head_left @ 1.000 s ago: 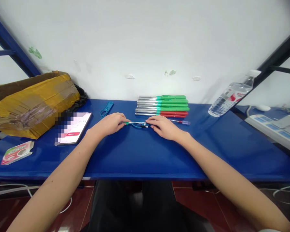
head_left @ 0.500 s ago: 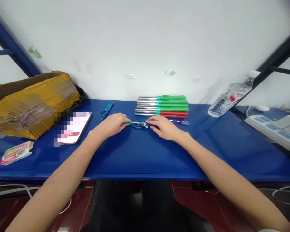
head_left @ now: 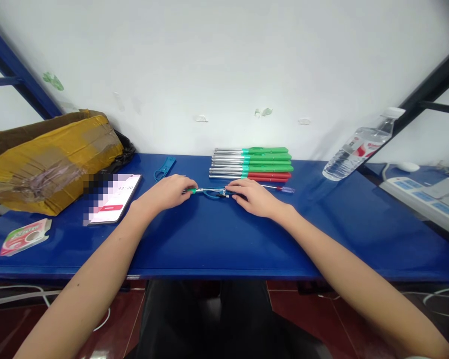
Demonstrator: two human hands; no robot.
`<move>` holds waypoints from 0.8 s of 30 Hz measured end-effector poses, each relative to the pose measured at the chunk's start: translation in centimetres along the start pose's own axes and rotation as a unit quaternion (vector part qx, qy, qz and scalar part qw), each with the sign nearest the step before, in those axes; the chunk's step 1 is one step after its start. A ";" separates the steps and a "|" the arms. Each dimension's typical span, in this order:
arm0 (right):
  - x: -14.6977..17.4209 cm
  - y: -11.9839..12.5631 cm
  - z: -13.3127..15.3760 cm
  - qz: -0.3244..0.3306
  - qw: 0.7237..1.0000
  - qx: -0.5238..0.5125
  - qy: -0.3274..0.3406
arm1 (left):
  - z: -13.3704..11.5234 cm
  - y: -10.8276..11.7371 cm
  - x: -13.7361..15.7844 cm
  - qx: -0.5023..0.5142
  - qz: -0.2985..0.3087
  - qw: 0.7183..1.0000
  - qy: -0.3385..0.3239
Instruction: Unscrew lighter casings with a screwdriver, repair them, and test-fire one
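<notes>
My left hand (head_left: 167, 193) is closed in a pinch on a small green collar (head_left: 192, 190) that joins a thin metal rod; its far end is hidden by my fingers. Close to its right lies a blue handle shell (head_left: 211, 195) with small white and black parts (head_left: 223, 193) on it. My right hand (head_left: 252, 197) rests with bent fingers on the right end of that shell, its fingertips pressing it against the table. Behind my left hand is another blue handle half (head_left: 164, 169). A screwdriver (head_left: 286, 189) with a clear purplish handle lies beyond my right hand.
Stick lighters (head_left: 269, 162) with green and red handles lie in a row by the wall. A taped cardboard box (head_left: 56, 159), a phone (head_left: 115, 199) and a printed card piece (head_left: 26, 237) are left. A water bottle (head_left: 353, 149) and power strip (head_left: 426, 199) stand right.
My left hand has shifted slightly left with the green collar, showing more of the rod between it and the blue shell. My right hand has stayed in place.
</notes>
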State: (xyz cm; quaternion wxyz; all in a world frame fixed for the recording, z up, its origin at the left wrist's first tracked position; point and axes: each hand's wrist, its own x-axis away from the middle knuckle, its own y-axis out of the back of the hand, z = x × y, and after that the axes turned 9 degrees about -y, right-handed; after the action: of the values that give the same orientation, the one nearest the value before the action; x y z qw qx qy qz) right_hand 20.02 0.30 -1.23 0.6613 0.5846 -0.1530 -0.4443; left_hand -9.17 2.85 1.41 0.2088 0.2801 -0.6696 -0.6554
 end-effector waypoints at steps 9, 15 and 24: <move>-0.1 0.1 0.0 0.002 1.000 0.001 -0.002 | -0.2 0.3 0.0 -0.012 -0.009 0.998 0.062; -0.1 0.1 -0.1 0.000 1.000 -0.001 0.002 | 0.3 0.6 0.2 -0.010 -0.006 0.999 0.047; -0.1 0.0 -0.2 0.000 1.000 -0.001 0.002 | -0.3 0.7 0.1 0.007 -0.025 0.998 0.056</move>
State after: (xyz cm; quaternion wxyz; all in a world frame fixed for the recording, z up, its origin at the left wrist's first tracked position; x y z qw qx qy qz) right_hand 20.09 0.45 -1.29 0.6622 0.5849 -0.1508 -0.4435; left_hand -9.13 2.60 2.11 0.2282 0.3345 -0.6539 -0.6391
